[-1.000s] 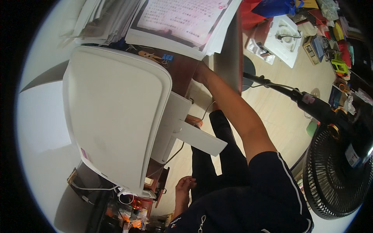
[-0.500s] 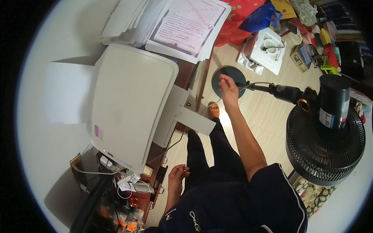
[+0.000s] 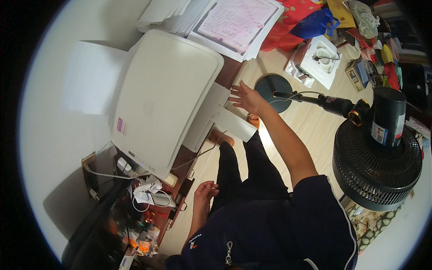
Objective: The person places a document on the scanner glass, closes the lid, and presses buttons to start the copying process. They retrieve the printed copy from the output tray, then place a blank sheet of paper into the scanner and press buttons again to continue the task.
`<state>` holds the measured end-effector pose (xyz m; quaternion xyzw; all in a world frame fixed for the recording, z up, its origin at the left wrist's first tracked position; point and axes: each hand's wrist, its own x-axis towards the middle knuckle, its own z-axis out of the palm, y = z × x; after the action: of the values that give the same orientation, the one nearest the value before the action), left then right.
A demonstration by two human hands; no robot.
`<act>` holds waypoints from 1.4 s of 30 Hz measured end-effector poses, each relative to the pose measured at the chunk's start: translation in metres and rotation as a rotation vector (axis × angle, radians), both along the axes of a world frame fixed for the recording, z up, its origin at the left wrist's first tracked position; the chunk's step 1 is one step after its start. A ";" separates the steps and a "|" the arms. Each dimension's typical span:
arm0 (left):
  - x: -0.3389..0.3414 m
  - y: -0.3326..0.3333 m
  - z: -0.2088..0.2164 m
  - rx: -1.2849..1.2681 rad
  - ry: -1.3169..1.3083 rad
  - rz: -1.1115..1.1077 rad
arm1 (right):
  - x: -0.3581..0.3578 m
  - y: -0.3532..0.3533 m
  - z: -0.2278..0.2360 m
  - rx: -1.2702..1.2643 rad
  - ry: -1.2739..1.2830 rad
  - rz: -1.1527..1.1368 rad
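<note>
On my feed, I see the white printer (image 3: 166, 96) on the brown desk (image 3: 232, 73) at ten o'clock, papers (image 3: 236, 22) at twelve, black fan (image 3: 378, 164) at three. My right hand (image 3: 246, 99), spread and empty, is near the tray (image 3: 240, 124) at one; my left hand (image 3: 205, 193), six o'clock, curls loosely, contents unclear.

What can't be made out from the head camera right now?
All in the head view:
Left hand: curled fingers hide much of its palm.
Right hand: contact with the white tray is unclear from this angle.
Printer: its broad top hides the front face.
Dark object, lower left: shadowed, cut off by the picture's black rim.
</note>
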<state>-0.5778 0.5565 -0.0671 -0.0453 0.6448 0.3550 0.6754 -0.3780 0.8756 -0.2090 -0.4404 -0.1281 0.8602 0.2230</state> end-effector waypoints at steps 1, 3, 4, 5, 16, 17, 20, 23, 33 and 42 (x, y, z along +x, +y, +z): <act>0.002 -0.002 -0.004 0.000 -0.006 0.008 | 0.004 -0.001 0.000 0.023 -0.009 -0.028; 0.007 -0.005 -0.010 0.030 -0.017 0.022 | 0.016 -0.006 -0.010 0.010 -0.069 -0.138; 0.008 -0.004 -0.011 0.026 0.009 0.011 | 0.026 -0.012 -0.018 -0.017 -0.147 -0.195; 0.009 -0.004 -0.012 0.013 0.023 0.008 | 0.036 -0.021 -0.029 -0.046 -0.225 -0.243; -0.005 -0.010 -0.010 0.006 0.086 0.021 | 0.149 -0.181 -0.068 -0.155 -0.901 0.431; -0.007 -0.007 -0.011 0.027 0.076 0.023 | 0.144 -0.178 -0.060 -0.166 -0.891 0.469; -0.012 -0.001 -0.021 0.074 0.067 -0.005 | 0.142 -0.164 -0.061 -0.128 -0.847 0.550; -0.020 -0.009 -0.030 0.088 0.121 -0.061 | 0.117 -0.131 -0.050 0.056 -0.809 0.395; -0.016 -0.108 -0.073 -0.180 0.252 0.051 | 0.092 -0.111 -0.046 0.233 -0.763 0.392; 0.034 -0.129 -0.116 -0.029 0.270 -0.211 | 0.121 -0.126 -0.025 0.079 -0.766 0.342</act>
<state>-0.5438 0.4271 -0.1832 0.0611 0.7359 0.2754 0.6155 -0.2565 0.7494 -0.2337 -0.6920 -0.3059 0.6532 0.0299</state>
